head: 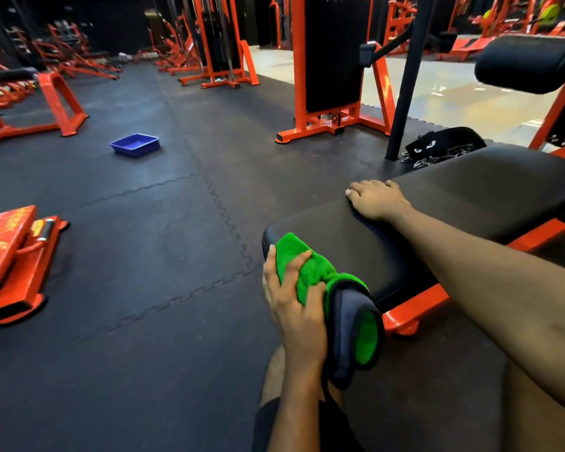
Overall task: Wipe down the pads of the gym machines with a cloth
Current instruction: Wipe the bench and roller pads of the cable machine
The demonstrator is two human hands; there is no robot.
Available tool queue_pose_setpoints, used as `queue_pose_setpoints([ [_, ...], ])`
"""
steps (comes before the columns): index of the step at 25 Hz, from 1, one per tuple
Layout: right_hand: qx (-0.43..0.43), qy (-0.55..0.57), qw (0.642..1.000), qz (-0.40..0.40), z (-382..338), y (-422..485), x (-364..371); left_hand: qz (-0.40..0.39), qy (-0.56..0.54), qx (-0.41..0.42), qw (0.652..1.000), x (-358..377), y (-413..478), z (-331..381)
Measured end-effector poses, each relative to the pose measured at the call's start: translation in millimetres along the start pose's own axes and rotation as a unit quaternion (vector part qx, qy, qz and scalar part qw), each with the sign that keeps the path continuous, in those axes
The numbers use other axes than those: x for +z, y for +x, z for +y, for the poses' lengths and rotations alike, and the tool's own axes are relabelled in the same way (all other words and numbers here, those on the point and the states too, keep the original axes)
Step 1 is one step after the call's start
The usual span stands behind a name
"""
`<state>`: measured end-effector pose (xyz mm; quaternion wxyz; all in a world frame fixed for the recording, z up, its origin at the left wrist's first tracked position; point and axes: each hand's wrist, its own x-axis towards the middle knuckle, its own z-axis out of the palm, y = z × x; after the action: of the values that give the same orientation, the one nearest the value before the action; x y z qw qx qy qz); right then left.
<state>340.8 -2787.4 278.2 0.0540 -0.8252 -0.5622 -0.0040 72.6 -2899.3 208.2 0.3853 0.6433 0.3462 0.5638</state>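
Black rubber floor (144, 256) of interlocking tiles fills most of the frame, giving way to pale glossy flooring at the upper right. Orange machines stand along the top; the nearest, a weight stack (333, 60), rises in the upper middle, with a black post (408, 76) just right of it.

The long black pad (470, 197) runs from the right edge down toward the lower middle, smooth and faintly shiny (its orange frame (415, 308) shows beneath). A black roller (529, 63) sits above it at the upper right. An orange platform (4, 243) lies at the left edge.

The cloth (310, 269) is at the pad's near end, lower middle of the frame. It is fluffy bright green with a grey reverse and dark trim, bunched against the pad's rounded corner and hanging off below.

A belt (444, 145) with chains lies on the floor behind the pad, beside the post. A blue tray (135, 144) sits on the floor at the middle left, well apart from everything.

The left hand (294, 298) grips the cloth, fingers curled into it, pressing it on the pad's end. The right hand (377, 199) rests palm down on the pad's far edge, fingers relaxed, holding nothing.
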Motion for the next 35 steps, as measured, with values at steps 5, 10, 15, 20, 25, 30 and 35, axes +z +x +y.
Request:
queue_pose_setpoints([
  [5,0.0,0.003,1.0,0.011,-0.4,-0.7,2.0,-0.057,-0.006,-0.072,0.996,-17.0,86.6,-28.6],
  [10,-0.01,0.002,1.0,0.018,-0.7,-2.0,1.2,0.028,-0.018,-0.177,0.984,-17.9,66.8,-23.6],
  [15,-0.007,0.016,1.0,0.019,-1.4,-4.8,-2.3,0.061,0.146,-0.164,0.974,-10.9,54.8,7.4],
  [20,-0.026,0.127,0.989,0.064,4.2,-12.0,-1.4,-0.023,0.287,0.009,0.958,18.4,142.1,39.6],
  [25,0.003,0.646,0.763,0.03,35.6,-48.0,-50.2,-0.139,0.302,0.139,0.933,96.4,171.1,77.7],
  [30,-0.053,0.676,0.732,0.071,115.4,-73.4,-69.6,-0.261,0.283,0.24,0.891,196.8,172.4,104.4],
  [35,-0.034,0.676,0.712,0.186,213.0,-75.1,-97.6,-0.377,0.281,0.246,0.847,282.4,184.2,139.6],
])
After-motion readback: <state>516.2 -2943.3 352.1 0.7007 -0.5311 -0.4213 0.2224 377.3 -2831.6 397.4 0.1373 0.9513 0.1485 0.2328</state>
